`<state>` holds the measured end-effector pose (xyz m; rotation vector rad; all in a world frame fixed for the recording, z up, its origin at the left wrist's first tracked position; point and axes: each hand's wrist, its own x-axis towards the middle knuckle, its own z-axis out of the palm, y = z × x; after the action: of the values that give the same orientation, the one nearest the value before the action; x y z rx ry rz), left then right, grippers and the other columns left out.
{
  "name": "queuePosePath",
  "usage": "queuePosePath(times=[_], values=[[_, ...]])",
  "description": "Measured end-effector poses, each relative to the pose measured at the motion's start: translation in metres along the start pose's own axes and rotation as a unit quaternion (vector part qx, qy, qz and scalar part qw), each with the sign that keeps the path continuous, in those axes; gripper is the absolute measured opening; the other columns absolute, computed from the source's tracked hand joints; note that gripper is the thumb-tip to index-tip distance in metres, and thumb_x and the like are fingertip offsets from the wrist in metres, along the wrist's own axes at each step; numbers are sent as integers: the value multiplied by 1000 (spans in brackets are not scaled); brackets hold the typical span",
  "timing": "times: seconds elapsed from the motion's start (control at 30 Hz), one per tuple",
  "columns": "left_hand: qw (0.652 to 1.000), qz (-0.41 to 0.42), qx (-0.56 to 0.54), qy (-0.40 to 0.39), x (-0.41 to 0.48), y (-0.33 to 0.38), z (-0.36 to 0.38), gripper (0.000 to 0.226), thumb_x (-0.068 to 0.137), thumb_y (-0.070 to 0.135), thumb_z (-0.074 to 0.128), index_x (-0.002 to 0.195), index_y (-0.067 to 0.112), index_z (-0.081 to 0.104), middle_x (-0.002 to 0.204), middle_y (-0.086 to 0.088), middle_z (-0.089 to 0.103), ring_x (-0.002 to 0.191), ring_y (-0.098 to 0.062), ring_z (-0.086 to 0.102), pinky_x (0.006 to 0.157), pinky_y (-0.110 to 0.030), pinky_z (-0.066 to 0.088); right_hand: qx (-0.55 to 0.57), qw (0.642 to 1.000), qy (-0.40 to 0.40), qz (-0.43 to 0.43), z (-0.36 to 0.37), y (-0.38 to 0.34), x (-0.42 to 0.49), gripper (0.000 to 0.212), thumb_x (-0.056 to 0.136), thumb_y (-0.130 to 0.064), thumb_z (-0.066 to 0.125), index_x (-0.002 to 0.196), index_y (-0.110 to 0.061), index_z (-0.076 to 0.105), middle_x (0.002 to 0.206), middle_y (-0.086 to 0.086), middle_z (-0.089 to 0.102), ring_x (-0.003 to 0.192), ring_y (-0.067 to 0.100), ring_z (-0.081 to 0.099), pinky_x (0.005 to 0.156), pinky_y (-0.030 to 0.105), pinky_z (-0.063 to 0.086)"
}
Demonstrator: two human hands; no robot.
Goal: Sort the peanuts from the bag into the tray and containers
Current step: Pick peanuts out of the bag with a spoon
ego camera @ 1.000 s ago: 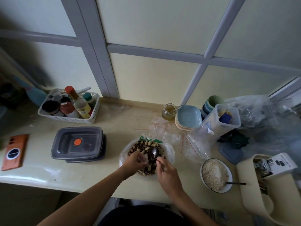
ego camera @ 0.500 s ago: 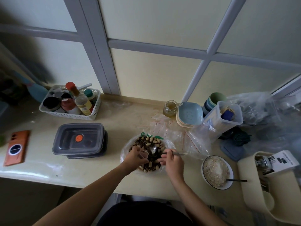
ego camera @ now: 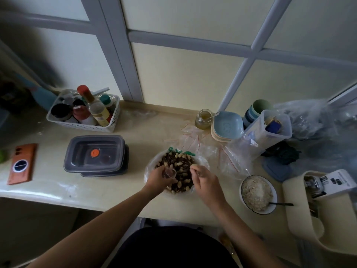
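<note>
peanuts (ego camera: 179,168) lay in open bag (ego camera: 205,163), mid-counter (ego camera: 116,192) | our left hand (ego camera: 158,177) gripped small clear cup (ego camera: 171,172) over them | our right hand (ego camera: 205,177) pinched one pale peanut (ego camera: 193,166), we judged | light, brittle, prone to roll: pinch gently mid-shell

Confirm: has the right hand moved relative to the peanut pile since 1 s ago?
Yes. The right hand went from the near edge of the pile farther from the person, up along its right side.
</note>
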<state>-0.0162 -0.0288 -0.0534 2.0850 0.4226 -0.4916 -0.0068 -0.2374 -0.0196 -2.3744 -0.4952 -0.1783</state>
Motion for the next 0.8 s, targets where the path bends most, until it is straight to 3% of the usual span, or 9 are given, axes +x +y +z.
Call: queuePosePath(times=[0.07,0.13,0.23,0.3,0.4,0.5,0.63,0.73,0.8], values=[[999,12,15,26,-2,2,0,26,79,24,85,95,18,65,81,12,63,71,1,54,56,-9,38,-32,998,-9,-57,5,-5,-5,19,105,-24,49,100,-11,62,79,5,61,61,25,60,54,36,53],[999,23,29,37,-3,4,-1,23,80,23,84,91,19,64,79,12,62,70,-1,52,56,-11,36,-34,998,-1,-49,7,-8,-8,20,106,-23,48,98,-10,62,74,5,62,58,24,61,51,38,53],[999,24,39,25,-2,5,-3,25,78,20,85,89,21,63,79,12,61,72,-4,53,59,-12,36,29,995,25,91,-1,-12,-7,27,109,-24,42,99,-11,64,69,-3,65,58,8,66,52,27,54],[999,25,45,13,-1,5,-3,28,76,20,86,85,24,60,79,14,61,73,-5,56,61,-16,39,84,968,51,231,-6,-11,-3,32,109,-24,44,96,-10,69,65,-5,70,59,1,68,60,25,59],[997,22,69,4,2,2,-1,34,72,27,89,82,27,57,79,13,62,73,-8,57,63,-25,43,147,922,85,347,-17,-8,-1,39,109,-26,45,83,-15,72,60,-3,72,56,6,70,66,27,61],[996,17,85,2,6,0,1,34,68,33,89,86,24,61,85,10,67,80,-13,63,73,-34,54,134,933,99,319,-31,-8,-1,33,109,-25,47,82,-32,65,60,-7,71,56,7,70,69,39,62],[996,12,86,8,8,13,3,31,71,26,84,87,24,59,85,10,65,84,-13,63,77,-35,55,132,947,131,262,-49,-13,3,25,107,-23,47,90,-25,64,60,-9,68,54,6,68,62,45,61],[997,19,73,5,11,24,5,22,79,23,79,90,23,61,84,12,64,84,-12,63,76,-29,52,111,963,146,196,-63,-24,8,31,108,-30,44,95,-15,68,61,-10,68,58,3,69,59,38,60],[998,24,50,2,13,31,6,21,81,23,79,92,21,62,83,12,64,81,-7,60,67,-20,45,96,974,143,145,-69,-33,9,36,107,-33,41,98,-13,70,64,-11,68,61,1,69,59,26,58]])
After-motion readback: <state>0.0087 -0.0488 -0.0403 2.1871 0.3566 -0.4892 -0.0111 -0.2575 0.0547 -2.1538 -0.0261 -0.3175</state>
